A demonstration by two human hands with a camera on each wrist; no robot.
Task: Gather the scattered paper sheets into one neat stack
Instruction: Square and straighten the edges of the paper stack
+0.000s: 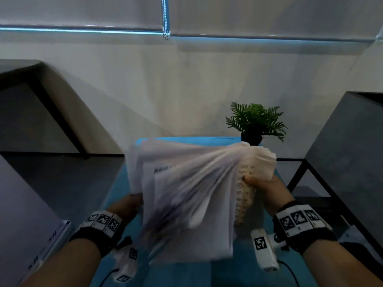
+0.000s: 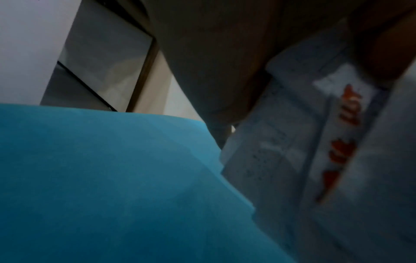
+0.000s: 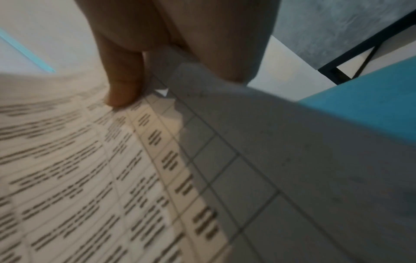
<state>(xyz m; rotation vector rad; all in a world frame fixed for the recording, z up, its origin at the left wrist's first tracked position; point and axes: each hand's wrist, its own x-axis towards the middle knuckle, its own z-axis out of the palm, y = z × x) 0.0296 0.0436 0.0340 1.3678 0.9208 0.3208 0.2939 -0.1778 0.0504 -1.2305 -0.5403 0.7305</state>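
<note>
Above the blue table (image 1: pixel 244 272), both hands' grip clamps the fanned paper sheets (image 1: pixel 186 193): left hand (image 1: pixel 126 204), right hand (image 1: pixel 267 191)

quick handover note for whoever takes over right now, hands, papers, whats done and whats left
Right hand: pinches the sheets' right edge, thumb on top.
Left hand: at the sheets' left edge, mostly hidden; grip unclear.
Sheets: lifted together above the blue table, fanned and blurred.
Done: no loose sheets visible on the table.
Left: square the edges, lay the stack down flat.
</note>
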